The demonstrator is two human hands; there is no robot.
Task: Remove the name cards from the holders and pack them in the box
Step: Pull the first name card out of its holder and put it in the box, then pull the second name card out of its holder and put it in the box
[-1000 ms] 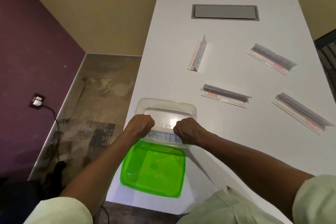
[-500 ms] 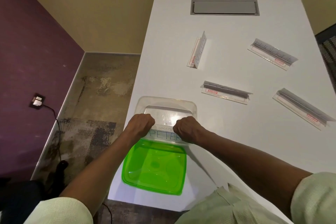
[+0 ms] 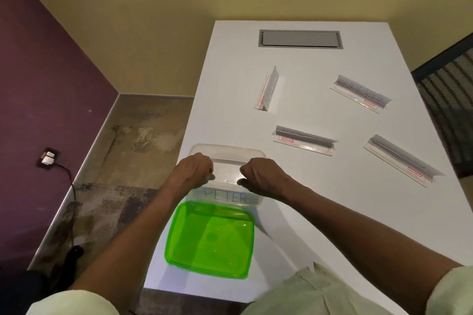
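Two bare forearms, each ending in a pale green short sleeve: left sleeve, right sleeve. Matching pale green shirt front between them.

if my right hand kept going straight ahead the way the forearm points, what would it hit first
Probably the left hand: the right hand points leftward across the clear box. Depth is unclear.

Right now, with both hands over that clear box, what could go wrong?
The left hand and right hand are lowering the PETER card into the clear box. It looks about as long as the box, so it might bend or catch on the rim. The green lid lies near the table's front edge, so a forearm could perhaps knock it off. Four holders, one being the nearest holder, still hold cards.
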